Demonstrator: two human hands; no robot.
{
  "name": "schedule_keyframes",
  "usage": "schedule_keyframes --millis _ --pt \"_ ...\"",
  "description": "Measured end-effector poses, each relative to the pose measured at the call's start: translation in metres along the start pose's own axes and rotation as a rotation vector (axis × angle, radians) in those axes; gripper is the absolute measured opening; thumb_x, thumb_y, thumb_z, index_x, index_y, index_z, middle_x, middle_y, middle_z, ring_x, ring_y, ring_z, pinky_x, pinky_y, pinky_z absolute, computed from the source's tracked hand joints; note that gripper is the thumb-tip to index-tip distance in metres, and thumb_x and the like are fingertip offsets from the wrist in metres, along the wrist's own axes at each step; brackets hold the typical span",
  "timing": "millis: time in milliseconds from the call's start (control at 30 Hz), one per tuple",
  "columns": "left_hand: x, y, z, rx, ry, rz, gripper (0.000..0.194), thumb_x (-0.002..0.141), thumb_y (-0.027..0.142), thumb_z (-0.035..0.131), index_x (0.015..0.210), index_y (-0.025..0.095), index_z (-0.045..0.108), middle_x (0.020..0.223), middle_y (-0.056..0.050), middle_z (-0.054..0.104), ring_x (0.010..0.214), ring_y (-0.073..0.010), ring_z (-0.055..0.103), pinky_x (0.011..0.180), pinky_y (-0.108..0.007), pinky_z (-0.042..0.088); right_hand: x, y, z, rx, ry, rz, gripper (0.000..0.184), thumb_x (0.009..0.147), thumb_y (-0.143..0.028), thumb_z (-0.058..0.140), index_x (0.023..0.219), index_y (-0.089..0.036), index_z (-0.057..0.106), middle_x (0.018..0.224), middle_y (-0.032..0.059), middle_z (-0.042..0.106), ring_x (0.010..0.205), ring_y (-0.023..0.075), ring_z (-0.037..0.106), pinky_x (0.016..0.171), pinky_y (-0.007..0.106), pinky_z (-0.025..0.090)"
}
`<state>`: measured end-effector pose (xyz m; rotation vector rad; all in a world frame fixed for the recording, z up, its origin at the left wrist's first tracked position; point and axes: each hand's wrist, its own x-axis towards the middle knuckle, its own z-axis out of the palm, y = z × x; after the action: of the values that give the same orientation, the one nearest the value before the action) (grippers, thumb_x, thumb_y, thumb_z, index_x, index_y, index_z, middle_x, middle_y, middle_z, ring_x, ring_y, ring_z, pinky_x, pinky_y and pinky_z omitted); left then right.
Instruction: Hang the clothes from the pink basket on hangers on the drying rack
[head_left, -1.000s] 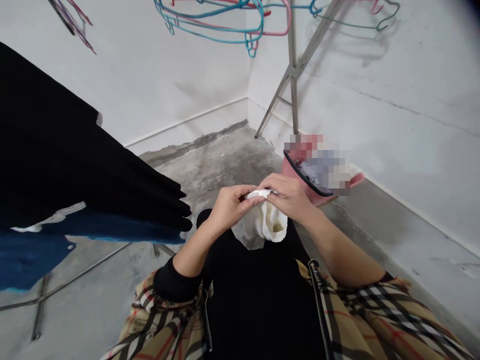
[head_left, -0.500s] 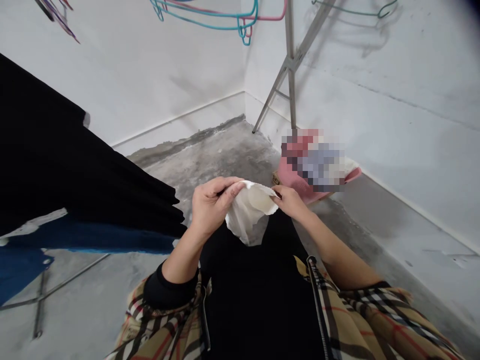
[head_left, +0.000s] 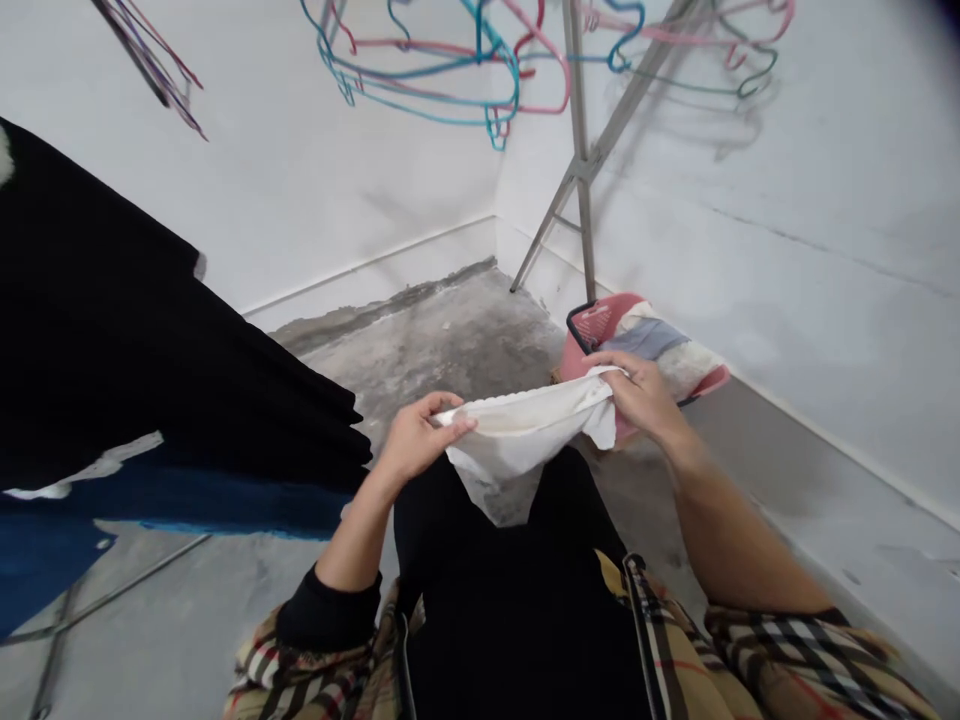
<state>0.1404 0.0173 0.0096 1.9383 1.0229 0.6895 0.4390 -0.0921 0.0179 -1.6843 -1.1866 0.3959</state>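
Note:
A pair of thin white underpants (head_left: 517,430) is stretched between my two hands in front of my lap. Its upper edge is pulled nearly straight, and the lower part hangs to a blunt point. My left hand (head_left: 420,432) pinches the left end of that edge between thumb and fingers. At the other end, my right hand (head_left: 637,395) is closed on the cloth, with a loose fold dangling below it. Behind the right hand stands a pink basket (head_left: 576,355) with grey and white cloth (head_left: 649,340) in it, partly covered by that hand.
Teal and pink hangers (head_left: 427,75) hang overhead, before a metal folding stand (head_left: 581,170). Large black cloth (head_left: 150,330) and blue cloth (head_left: 225,500) hang at my left, above thin metal legs (head_left: 135,590). White walls meet in a corner above the concrete floor (head_left: 442,320).
My hands have moved apart, the right one going rightward, and the bunched white underpants are now spread wide. The view has tilted up a little, showing more hangers.

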Motion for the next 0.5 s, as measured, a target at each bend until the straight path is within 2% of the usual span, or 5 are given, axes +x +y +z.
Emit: schedule_keyframes --millis 67,167,300,400,500 --pt "-0.002 0.002 0.006 0.114 -0.004 -0.003 0.033 0.073 0.050 0.070 0.087 0.020 0.071 0.070 0.000 0.065 0.059 -0.0128 0.052 0.058 -0.022 0.036 -0.001 -0.014 -0.004 -0.024 0.028 -0.061 0.027 0.074 -0.025 0.047 0.085 -0.023 0.072 0.083 0.0023 0.072 0.077 0.0216 0.065 0.070 0.034 0.050" --pt "0.001 0.006 0.009 0.269 0.113 0.000 0.016 0.078 0.036 0.062 0.077 0.022 0.071 0.072 -0.002 0.067 0.067 -0.0175 0.057 0.062 -0.025 0.036 -0.001 -0.028 -0.011 -0.016 0.036 -0.121 0.022 0.077 -0.026 0.048 0.080 -0.026 0.069 0.079 0.0019 0.071 0.072 0.0225 0.064 0.064 0.035 0.049" --pt "0.011 0.005 -0.002 0.291 0.296 0.042 0.022 0.078 0.022 0.053 0.088 0.023 0.072 0.088 -0.004 0.066 0.071 -0.0166 0.057 0.069 -0.028 0.042 0.002 -0.044 -0.021 -0.018 -0.019 -0.215 0.020 0.080 -0.027 0.048 0.078 -0.028 0.068 0.079 0.0018 0.070 0.074 0.0228 0.065 0.064 0.034 0.049" --pt "0.017 0.001 -0.011 -0.001 0.428 0.051 0.023 0.077 0.026 0.056 0.092 0.021 0.072 0.097 -0.006 0.063 0.071 -0.0145 0.057 0.068 -0.026 0.046 0.006 -0.057 -0.024 -0.102 -0.130 -0.283 0.021 0.082 -0.026 0.046 0.078 -0.026 0.067 0.076 0.0014 0.069 0.068 0.0209 0.063 0.060 0.032 0.047" --pt "0.018 0.004 -0.018 -0.529 0.419 -0.066 0.027 0.074 0.035 0.062 0.094 0.017 0.069 0.086 -0.004 0.063 0.067 -0.0125 0.056 0.064 -0.024 0.047 0.014 -0.072 -0.022 -0.224 -0.352 -0.335 0.023 0.083 -0.023 0.044 0.076 -0.023 0.066 0.067 0.0006 0.066 0.060 0.0177 0.060 0.054 0.029 0.043"
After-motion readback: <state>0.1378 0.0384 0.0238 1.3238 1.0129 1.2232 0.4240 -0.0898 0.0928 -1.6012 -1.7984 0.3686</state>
